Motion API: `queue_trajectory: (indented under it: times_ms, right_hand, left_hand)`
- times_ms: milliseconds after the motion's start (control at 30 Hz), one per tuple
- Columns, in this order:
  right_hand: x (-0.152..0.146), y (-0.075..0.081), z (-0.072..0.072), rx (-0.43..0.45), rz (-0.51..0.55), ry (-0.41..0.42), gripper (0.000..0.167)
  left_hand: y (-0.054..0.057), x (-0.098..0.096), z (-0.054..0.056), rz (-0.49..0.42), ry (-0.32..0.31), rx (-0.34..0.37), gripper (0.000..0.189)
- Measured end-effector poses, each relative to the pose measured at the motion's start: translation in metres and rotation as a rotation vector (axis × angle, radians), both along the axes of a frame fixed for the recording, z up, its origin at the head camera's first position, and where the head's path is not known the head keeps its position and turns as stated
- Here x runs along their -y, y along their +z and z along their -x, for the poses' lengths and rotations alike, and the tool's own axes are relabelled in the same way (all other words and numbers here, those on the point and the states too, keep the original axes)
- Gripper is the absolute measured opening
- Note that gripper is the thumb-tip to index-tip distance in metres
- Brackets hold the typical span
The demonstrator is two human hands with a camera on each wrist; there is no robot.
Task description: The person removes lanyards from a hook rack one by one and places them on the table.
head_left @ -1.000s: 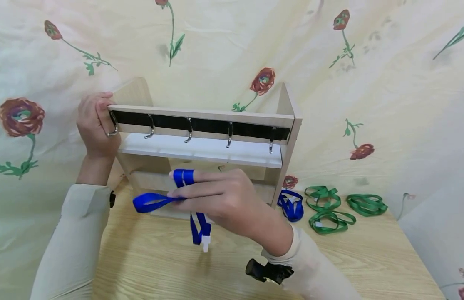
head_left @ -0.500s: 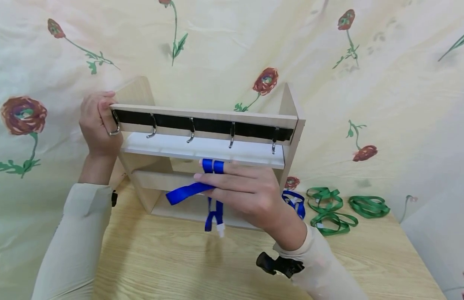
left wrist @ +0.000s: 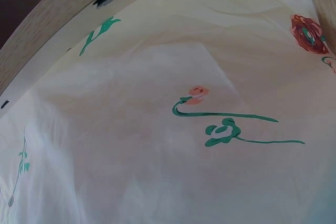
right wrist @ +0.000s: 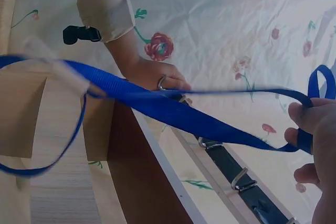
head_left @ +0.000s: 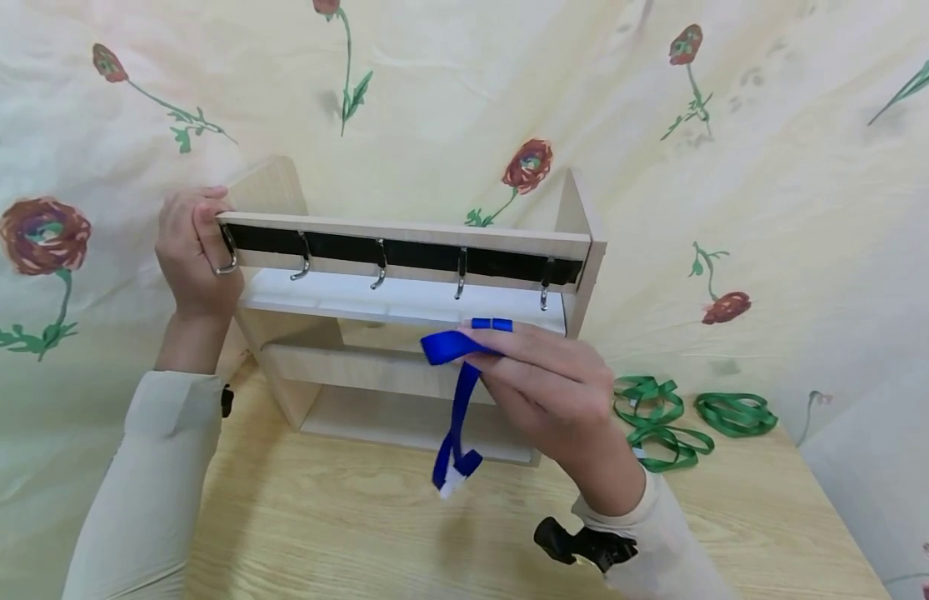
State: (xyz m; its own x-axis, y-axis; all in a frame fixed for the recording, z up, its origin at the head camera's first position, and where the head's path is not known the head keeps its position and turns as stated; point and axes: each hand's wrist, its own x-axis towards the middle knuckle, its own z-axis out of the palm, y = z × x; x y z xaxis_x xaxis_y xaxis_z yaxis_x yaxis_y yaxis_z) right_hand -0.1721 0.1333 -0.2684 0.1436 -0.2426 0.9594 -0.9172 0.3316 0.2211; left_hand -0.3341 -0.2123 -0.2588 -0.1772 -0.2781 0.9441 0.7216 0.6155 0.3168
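Note:
My right hand (head_left: 557, 387) pinches a blue lanyard (head_left: 449, 346), which loops past the fingertips. Its lower part, with a white clip (head_left: 452, 481), dangles in front of the rack's lower part. In the right wrist view the blue strap (right wrist: 178, 116) stretches from the fingers across the picture. My left hand (head_left: 197, 254) grips the upper left end of a small wooden rack (head_left: 374, 368), beside the leftmost hook. Several metal hooks (head_left: 379, 265) line a black strip (head_left: 422, 254) along the rack's top rail, with nothing hanging on them. The left wrist view does not show the left hand.
Several green lanyards (head_left: 736, 415) lie coiled on the wooden table (head_left: 344, 517), right of the rack. A flower-print cloth (head_left: 434, 100) covers the wall behind. The rack's right side panel (head_left: 584, 267) rises above the rail.
My right hand has moved right with the blue lanyard, toward the rack's right end. It now hides another blue lanyard seen earlier on the table. The left hand stays on the rack.

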Motion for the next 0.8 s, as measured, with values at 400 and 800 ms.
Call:
queue_trajectory:
  times_ms: [400, 800]
  right_hand:
    - [-0.028, -0.02, -0.02, 0.303, 0.151, 0.074, 0.023]
    - [-0.077, -0.021, -0.045, 0.509, 0.299, 0.016, 0.008]
  left_hand:
    - [0.0, -0.002, -0.003, -0.018, -0.002, 0.004, 0.03]
    - [0.001, -0.003, -0.004, -0.012, -0.001, 0.004, 0.03]
